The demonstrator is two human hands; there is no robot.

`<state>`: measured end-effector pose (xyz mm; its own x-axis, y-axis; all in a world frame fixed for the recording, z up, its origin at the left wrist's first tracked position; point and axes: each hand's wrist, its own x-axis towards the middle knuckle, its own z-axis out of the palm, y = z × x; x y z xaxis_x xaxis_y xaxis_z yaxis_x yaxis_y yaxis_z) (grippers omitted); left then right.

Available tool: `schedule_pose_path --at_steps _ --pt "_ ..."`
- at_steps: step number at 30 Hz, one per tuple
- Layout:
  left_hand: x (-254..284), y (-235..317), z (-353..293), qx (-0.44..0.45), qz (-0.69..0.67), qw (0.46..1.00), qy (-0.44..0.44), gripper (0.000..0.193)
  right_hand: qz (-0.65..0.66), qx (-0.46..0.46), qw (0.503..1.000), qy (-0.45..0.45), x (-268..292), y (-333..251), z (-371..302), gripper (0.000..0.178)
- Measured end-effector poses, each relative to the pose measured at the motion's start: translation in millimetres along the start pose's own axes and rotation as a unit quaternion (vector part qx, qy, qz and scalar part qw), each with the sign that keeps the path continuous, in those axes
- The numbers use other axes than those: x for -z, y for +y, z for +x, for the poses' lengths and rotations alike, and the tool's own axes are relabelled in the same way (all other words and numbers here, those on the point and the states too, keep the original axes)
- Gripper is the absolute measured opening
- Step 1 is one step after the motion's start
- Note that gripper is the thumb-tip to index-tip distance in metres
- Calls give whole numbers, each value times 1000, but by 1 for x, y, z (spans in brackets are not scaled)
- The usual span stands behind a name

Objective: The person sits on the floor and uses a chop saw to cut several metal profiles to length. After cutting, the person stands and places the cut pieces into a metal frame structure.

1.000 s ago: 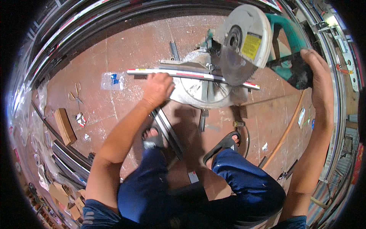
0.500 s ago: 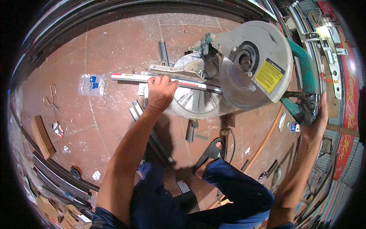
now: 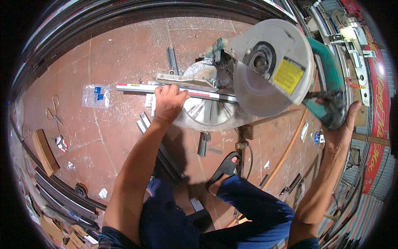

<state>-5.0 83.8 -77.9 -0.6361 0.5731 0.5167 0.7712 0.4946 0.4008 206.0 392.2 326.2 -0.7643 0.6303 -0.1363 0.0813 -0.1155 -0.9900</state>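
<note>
My left hand [image 3: 169, 103] is closed over a long white metal profile [image 3: 139, 88] and presses it against the fence [image 3: 182, 80] of a miter saw. The profile lies across the saw's round base [image 3: 195, 114], its right end close to the blade. My right hand [image 3: 340, 135] is wrapped around the green and black saw handle [image 3: 329, 108], with its thumb sticking out and its fingers largely hidden. Above the base, at the right, is the grey blade guard [image 3: 286, 45]. The saw blade [image 3: 257, 93] looks smeared, its teeth not distinct, as if spinning.
Scissors [image 3: 54, 112], a clear plastic bag [image 3: 96, 96] and a wooden block [image 3: 44, 151] lie on the tiled floor at left. Dark metal profiles [image 3: 163, 153] lie below my left forearm. A hose [image 3: 251, 159] curves near my sandalled foot [image 3: 224, 171]. Long bars line the far edge.
The blade's teeth were distinct and are now blurred. My right thumb has moved outward from the handle. My left hand keeps its hold on the profile; the view has shifted slightly.
</note>
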Motion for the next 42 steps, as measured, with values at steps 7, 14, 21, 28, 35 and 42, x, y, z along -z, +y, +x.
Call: schedule_pose_path --at_steps 7,14,21,28,35,42 --pt "-9 -1 -2 -11 59 998 -20 24 -338 -57 936 85 -61 27 -41 59" --pt "-9 -5 -4 -13 58 998 -18 27 -411 -20 894 177 -79 82 -78 54" --pt "-11 0 -1 -25 53 998 -10 29 -383 -15 897 221 -86 128 -100 43" --pt "-10 1 -1 -11 48 998 -31 31 -378 -9 898 223 -84 148 -108 48" --pt "-10 2 -2 -2 52 998 -47 29 -369 0 901 229 -80 169 -116 51" --pt "-11 1 -3 -5 53 998 -38 27 -366 7 902 230 -79 176 -116 54"
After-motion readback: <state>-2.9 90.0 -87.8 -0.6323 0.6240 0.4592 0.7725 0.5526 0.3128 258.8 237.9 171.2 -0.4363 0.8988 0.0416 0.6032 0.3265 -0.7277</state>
